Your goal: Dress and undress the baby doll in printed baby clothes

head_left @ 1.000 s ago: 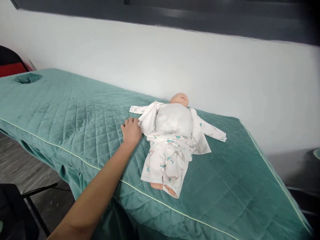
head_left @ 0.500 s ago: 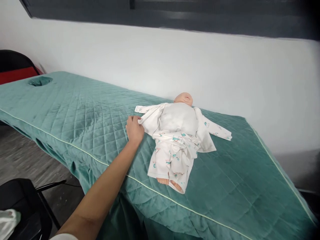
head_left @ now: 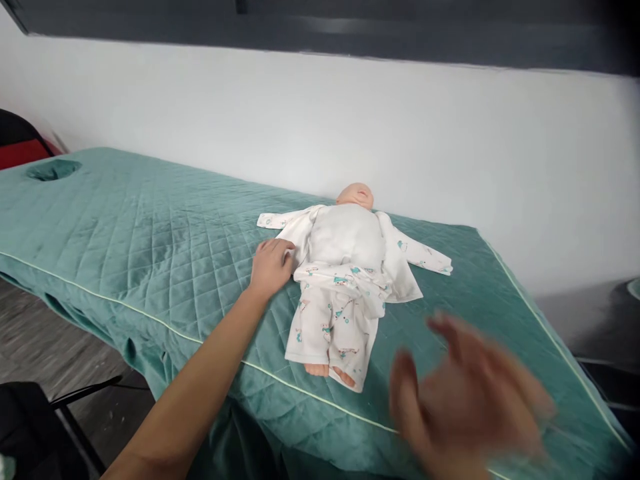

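Observation:
A baby doll (head_left: 356,195) lies on its back on the green quilted bed cover, its head toward the wall. It wears a white baby top (head_left: 407,283), spread apart at the front with both sleeves stretched out, over a white torso. White printed baby pants (head_left: 333,320) cover the legs, and the feet show at the hems. At the top's left flap is my left hand (head_left: 273,263), fingers curled closed on the fabric edge; the fingertips are partly hidden. My right hand (head_left: 470,400) is motion-blurred above the bed at lower right, fingers apart, holding nothing.
The bed (head_left: 150,247) with its green cover runs along a white wall (head_left: 225,113) and has a face hole (head_left: 54,170) at the far left. A red and black chair (head_left: 23,143) stands beyond it. A black seat (head_left: 35,427) is at lower left.
My right hand has come into view at lower right. My left hand has moved slightly in toward the doll, and the flap is less pulled out. The camera has shifted a little.

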The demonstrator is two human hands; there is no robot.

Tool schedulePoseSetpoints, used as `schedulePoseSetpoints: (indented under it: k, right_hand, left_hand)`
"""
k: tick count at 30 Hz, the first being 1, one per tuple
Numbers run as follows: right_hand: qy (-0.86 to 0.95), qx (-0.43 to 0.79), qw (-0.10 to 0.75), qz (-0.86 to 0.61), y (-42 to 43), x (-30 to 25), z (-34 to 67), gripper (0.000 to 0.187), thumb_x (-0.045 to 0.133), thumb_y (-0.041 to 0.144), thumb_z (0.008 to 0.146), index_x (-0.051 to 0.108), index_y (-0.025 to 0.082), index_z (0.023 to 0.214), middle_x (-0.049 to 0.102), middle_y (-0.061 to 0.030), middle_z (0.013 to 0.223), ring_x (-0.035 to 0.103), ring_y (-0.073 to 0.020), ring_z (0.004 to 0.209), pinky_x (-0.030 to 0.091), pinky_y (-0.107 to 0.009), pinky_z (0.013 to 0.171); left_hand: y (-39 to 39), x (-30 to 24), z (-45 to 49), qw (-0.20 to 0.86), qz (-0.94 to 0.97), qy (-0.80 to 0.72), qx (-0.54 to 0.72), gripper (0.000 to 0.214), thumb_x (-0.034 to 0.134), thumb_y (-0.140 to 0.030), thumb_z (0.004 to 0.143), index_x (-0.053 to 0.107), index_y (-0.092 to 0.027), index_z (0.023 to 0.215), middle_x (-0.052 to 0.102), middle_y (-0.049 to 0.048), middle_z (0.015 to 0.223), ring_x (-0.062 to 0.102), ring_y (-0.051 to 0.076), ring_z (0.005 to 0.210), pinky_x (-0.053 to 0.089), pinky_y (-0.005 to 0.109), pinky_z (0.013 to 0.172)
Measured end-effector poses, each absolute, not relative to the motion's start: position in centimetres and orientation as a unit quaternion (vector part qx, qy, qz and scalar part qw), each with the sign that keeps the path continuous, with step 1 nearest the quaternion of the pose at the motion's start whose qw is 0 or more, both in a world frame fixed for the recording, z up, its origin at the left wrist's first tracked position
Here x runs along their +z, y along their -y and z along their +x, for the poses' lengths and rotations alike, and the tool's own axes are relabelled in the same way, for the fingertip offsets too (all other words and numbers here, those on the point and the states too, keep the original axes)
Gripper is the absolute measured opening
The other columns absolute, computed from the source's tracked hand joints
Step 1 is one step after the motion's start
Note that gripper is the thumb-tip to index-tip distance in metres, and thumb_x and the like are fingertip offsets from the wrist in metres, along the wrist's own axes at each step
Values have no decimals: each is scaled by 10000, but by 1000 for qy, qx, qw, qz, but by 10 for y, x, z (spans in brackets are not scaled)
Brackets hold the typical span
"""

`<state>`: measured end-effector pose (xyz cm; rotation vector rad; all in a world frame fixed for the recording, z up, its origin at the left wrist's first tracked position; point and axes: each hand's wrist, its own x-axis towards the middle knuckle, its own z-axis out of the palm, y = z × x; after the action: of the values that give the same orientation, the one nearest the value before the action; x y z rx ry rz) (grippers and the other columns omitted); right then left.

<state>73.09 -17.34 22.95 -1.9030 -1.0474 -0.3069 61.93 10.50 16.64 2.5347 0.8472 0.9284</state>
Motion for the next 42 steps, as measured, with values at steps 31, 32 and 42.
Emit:
schedulePoseSetpoints:
  k: [31, 32, 42]
  right_hand:
    - [280, -164, 362, -874, 150, 187, 832, 343, 577, 365, 878, 654, 152, 1135, 638, -162, 1132, 606, -314, 1018, 481, -446, 859]
    - [315, -151, 413, -841, 147, 189, 827, 300, 585, 369, 894, 651, 158, 1097, 649, -140, 1073, 614, -286, 970, 490, -431, 856]
    - [601, 6, 378, -704, 119, 225, 804, 113, 714, 319, 909, 649, 241, 959, 630, -39, 986, 551, -225, 973, 445, -367, 861]
  left_hand:
    - [-102, 167, 623, 357, 833, -278, 319, 245, 533, -257, 893, 725, -190, 1031, 726, 39, 878, 610, 176, 762, 450, 301, 745]
    - [-100, 169, 623, 406, 811, -266, 326, 223, 564, -285, 892, 722, -189, 1016, 716, 35, 876, 601, 169, 764, 451, 291, 739]
    - [-96, 184, 615, 629, 739, -73, 232, 221, 736, -388, 845, 759, -168, 858, 627, 63, 934, 560, 166, 856, 397, 283, 754]
